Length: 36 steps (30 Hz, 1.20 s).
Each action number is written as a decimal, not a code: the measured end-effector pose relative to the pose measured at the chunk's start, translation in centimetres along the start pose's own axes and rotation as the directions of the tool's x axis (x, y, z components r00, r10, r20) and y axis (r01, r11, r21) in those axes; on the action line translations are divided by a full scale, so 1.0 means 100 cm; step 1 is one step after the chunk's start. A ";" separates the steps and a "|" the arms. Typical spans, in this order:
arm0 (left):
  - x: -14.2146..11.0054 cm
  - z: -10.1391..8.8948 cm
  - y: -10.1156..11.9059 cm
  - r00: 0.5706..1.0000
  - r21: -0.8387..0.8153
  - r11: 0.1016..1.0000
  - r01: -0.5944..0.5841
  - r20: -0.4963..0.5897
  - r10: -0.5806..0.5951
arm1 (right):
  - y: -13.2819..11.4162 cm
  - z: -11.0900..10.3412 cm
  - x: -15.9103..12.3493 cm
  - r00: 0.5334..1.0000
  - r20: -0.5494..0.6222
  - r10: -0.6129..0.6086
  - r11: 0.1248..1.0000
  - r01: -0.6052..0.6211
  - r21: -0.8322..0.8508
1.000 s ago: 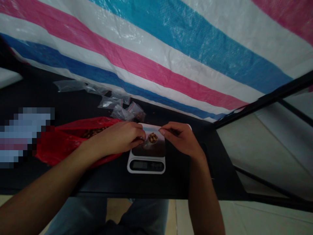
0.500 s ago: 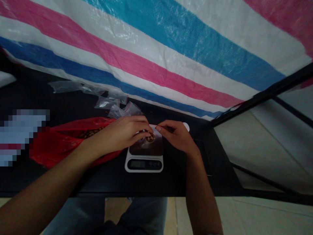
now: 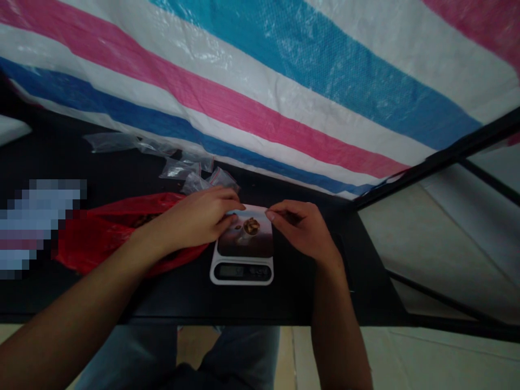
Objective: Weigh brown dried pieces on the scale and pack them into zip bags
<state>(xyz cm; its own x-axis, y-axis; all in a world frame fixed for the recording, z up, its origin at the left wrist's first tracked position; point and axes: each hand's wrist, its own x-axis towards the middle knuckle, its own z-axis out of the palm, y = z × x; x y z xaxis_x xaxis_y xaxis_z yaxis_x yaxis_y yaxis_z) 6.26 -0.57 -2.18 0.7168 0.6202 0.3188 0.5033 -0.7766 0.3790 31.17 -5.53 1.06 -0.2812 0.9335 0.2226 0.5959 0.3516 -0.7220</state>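
A white kitchen scale [image 3: 242,275] with a dark top plate lies in front of me. On its plate stands a small pale cup [image 3: 248,236], heaped with brown nut-like pieces [image 3: 252,225]. One loose brown piece [image 3: 238,227] rests left of the cup. My left hand [image 3: 205,216] hovers at the scale's left edge, thumb and forefinger apart, with nothing visible between them. At the right edge my right hand [image 3: 298,225] has thumb and forefinger pinched together; what they hold, if anything, is hidden. Under my left forearm lies an open red plastic bag [image 3: 91,238] with more brown pieces inside.
Several clear zip bags [image 3: 182,169] lie behind the scale on the black table [image 3: 179,303]. A striped plastic sheet [image 3: 260,108] rises at the back. To the right are dark frame bars [image 3: 439,157]. A flat dark object [image 3: 344,260] lies beside my right wrist.
My left hand has drawn back leftward from the cup, which now shows uncovered. My right hand has shifted slightly right, still pinched.
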 end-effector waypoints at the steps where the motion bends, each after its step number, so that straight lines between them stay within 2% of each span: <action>1: 0.000 0.001 -0.001 1.000 0.017 1.000 0.000 0.032 -0.001 | -0.006 0.003 -0.007 1.000 -0.016 0.001 0.999 -0.002 -0.039; 4: 0.000 0.003 0.000 0.994 0.036 0.999 0.008 0.113 -0.012 | -0.022 0.023 -0.033 1.000 -0.023 0.015 0.981 -0.019 -0.191; 7: 0.000 0.002 0.003 0.990 0.030 1.000 0.009 0.139 -0.013 | -0.031 0.051 -0.053 0.998 0.005 0.057 0.929 -0.052 -0.368; 10: 0.000 0.002 0.006 0.991 -0.003 1.000 -0.019 0.136 0.019 | -0.033 0.076 -0.059 0.996 -0.051 0.069 0.884 -0.085 -0.461; 13: 0.001 0.003 0.005 0.988 -0.019 1.000 -0.023 0.151 0.025 | -0.033 0.089 -0.055 0.992 -0.108 0.061 0.864 -0.107 -0.491; 16: 0.001 0.005 0.003 0.987 -0.017 1.000 0.004 0.164 -0.002 | -0.033 0.093 -0.049 0.989 -0.133 0.064 0.851 -0.123 -0.510; 23: 0.000 0.002 0.000 0.993 -0.024 0.999 0.030 0.113 -0.027 | -0.032 0.092 -0.048 0.988 -0.113 0.108 0.815 -0.153 -0.558; 28: 0.000 -0.003 0.000 1.000 -0.058 0.998 -0.025 0.003 0.025 | -0.031 0.093 -0.047 0.984 -0.131 0.124 0.841 -0.174 -0.513; 32: 0.001 -0.004 0.004 0.999 -0.093 0.995 -0.046 -0.029 0.044 | -0.031 0.094 -0.046 0.986 -0.119 0.121 0.852 -0.164 -0.497; 36: 0.002 -0.001 0.007 0.999 -0.088 0.996 -0.024 -0.047 0.020 | -0.033 0.091 -0.051 0.983 -0.137 0.123 0.915 -0.166 -0.366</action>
<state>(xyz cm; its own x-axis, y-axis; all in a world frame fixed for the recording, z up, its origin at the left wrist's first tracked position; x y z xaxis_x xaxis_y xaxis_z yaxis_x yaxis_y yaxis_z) 6.69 -1.00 -1.74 0.7031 0.6091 0.3669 0.4415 -0.7784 0.4463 23.82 -12.06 -3.63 -0.0996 0.9705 0.2196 0.8679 0.1927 -0.4578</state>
